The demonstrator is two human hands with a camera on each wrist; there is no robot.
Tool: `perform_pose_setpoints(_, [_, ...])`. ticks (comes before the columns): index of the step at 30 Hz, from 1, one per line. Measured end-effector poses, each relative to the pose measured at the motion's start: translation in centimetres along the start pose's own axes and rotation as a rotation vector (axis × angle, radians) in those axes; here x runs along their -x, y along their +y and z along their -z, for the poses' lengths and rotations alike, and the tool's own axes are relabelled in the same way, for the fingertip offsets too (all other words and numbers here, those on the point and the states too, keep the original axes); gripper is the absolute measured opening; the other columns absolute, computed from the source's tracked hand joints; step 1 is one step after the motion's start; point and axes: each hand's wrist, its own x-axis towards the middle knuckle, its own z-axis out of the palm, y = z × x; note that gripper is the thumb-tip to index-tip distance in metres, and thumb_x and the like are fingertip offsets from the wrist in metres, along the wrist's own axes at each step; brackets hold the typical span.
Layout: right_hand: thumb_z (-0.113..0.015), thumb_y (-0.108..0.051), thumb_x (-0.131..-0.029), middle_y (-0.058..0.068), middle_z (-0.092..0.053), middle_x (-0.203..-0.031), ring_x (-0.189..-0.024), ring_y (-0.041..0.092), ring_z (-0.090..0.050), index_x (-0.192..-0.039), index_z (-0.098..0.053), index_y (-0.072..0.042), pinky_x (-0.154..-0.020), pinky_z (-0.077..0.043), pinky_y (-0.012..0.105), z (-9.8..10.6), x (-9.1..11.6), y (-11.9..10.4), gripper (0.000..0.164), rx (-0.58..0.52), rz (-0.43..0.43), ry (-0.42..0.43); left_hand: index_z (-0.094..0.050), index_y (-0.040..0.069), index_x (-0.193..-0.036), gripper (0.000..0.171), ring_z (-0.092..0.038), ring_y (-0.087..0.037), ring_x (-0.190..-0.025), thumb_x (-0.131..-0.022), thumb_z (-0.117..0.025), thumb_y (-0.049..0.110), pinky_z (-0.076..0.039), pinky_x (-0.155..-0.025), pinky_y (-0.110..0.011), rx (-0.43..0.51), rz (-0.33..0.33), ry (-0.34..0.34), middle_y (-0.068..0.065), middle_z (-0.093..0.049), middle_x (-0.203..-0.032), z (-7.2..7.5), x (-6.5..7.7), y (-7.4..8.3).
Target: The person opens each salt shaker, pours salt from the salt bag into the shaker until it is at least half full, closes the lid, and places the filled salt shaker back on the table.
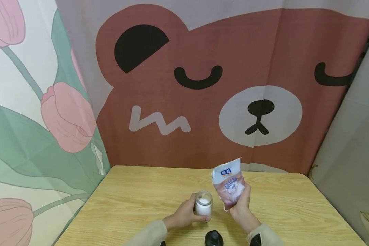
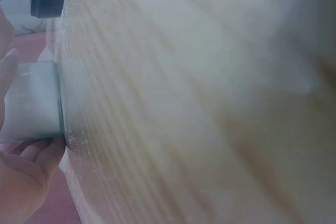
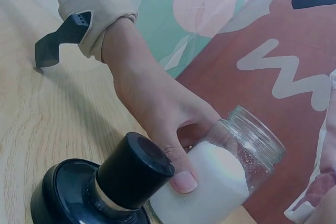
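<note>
My left hand grips a small clear glass jar, its fingers and thumb around the sides. The jar is uncapped and stands on the table, largely filled with white powder. To the right of it, my right hand holds a pink and white plastic pouch by its side and lower part, raised above the table and tilted slightly left. Whether the pouch's top is cut cannot be made out. A black lid with a knob-like top sits on the table nearer to me, between the forearms.
Everything stands on a light wood-grain table. White grains are scattered on it beside the jar in the left wrist view. Behind hangs a bear-print cloth, with a tulip-print cloth on the left.
</note>
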Motion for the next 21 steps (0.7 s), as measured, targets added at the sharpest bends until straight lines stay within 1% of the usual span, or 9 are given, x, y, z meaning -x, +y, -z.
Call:
perform_pose_setpoints(5, [-0.039, -0.051, -0.096, -0.006, -0.059, -0.064, -0.053, 0.012, -0.052, -0.072, -0.062, -0.026, -0.043, -0.032, 0.030, 0.4, -0.6, 0.0, 0.042, -0.005, 0.006, 0.027, -0.046, 0.002, -0.129, 0.069, -0.060, -0.006, -0.099, -0.080, -0.085, 0.032, -0.050, -0.087, -0.026, 0.015, 0.004, -0.025, 0.001, -0.064, -0.111, 0.1, -0.1, 0.2])
perform_pose_setpoints(7, [-0.039, -0.052, -0.096, -0.007, -0.060, -0.064, -0.054, 0.011, -0.052, -0.072, -0.063, -0.027, -0.044, -0.033, 0.030, 0.6, -0.8, 0.1, 0.042, -0.005, 0.007, 0.029, -0.048, 0.001, -0.129, 0.070, -0.060, -0.007, -0.100, -0.080, -0.085, 0.033, -0.050, -0.088, -0.027, -0.002, -0.005, -0.025, 0.001, -0.064, -0.112, 0.4, -0.1, 0.2])
perform_pose_setpoints(10, [-0.039, -0.053, -0.095, -0.008, -0.059, -0.064, -0.055, 0.011, -0.053, -0.070, -0.063, -0.028, -0.045, -0.033, 0.030, 0.7, -1.0, 0.1, 0.043, -0.001, -0.004, 0.037, -0.049, -0.001, -0.132, 0.073, -0.059, -0.010, -0.104, -0.081, -0.084, 0.037, -0.048, -0.093, -0.030, -0.035, -0.032, -0.026, 0.001, -0.063, -0.115, 0.8, -0.2, 0.4])
perform_pose_setpoints(13, [-0.040, -0.056, -0.095, -0.008, -0.059, -0.064, -0.057, 0.011, -0.053, -0.070, -0.063, -0.029, -0.047, -0.034, 0.030, 0.8, -0.9, 0.1, 0.043, 0.004, -0.019, 0.042, -0.049, 0.002, -0.134, 0.069, -0.056, -0.014, -0.114, -0.085, -0.079, 0.041, -0.045, -0.100, -0.037, -0.050, -0.050, -0.035, 0.001, -0.061, -0.120, 1.5, -0.5, 0.7])
perform_pose_setpoints(17, [-0.042, -0.060, -0.093, -0.008, -0.059, -0.065, -0.056, 0.012, -0.052, -0.071, -0.063, -0.029, -0.047, -0.034, 0.032, 0.9, -0.7, 0.0, 0.044, 0.043, -0.020, 0.062, -0.050, 0.005, -0.138, 0.065, -0.050, -0.023, -0.127, -0.092, -0.068, 0.048, -0.040, -0.105, -0.046, -0.094, -0.016, -0.038, -0.004, -0.057, -0.132, 2.5, -1.1, 1.9])
perform_pose_setpoints(20, [-0.042, -0.062, -0.093, -0.007, -0.060, -0.067, -0.058, 0.013, -0.052, -0.074, -0.063, -0.029, -0.047, -0.034, 0.032, 0.9, -0.6, 0.0, 0.044, 0.062, -0.014, 0.072, -0.052, 0.005, -0.139, 0.064, -0.048, -0.025, -0.130, -0.095, -0.063, 0.050, -0.039, -0.106, -0.045, -0.130, -0.010, -0.026, -0.007, -0.055, -0.138, 3.2, -1.7, 2.8])
perform_pose_setpoints(21, [-0.042, -0.062, -0.093, -0.007, -0.060, -0.068, -0.059, 0.013, -0.052, -0.075, -0.063, -0.029, -0.047, -0.034, 0.032, 0.9, -0.6, 0.0, 0.043, 0.065, -0.012, 0.076, -0.053, 0.005, -0.139, 0.062, -0.049, -0.026, -0.129, -0.095, -0.063, 0.049, -0.040, -0.106, -0.044, -0.130, -0.022, -0.025, -0.008, -0.056, -0.138, 3.4, -2.0, 3.0])
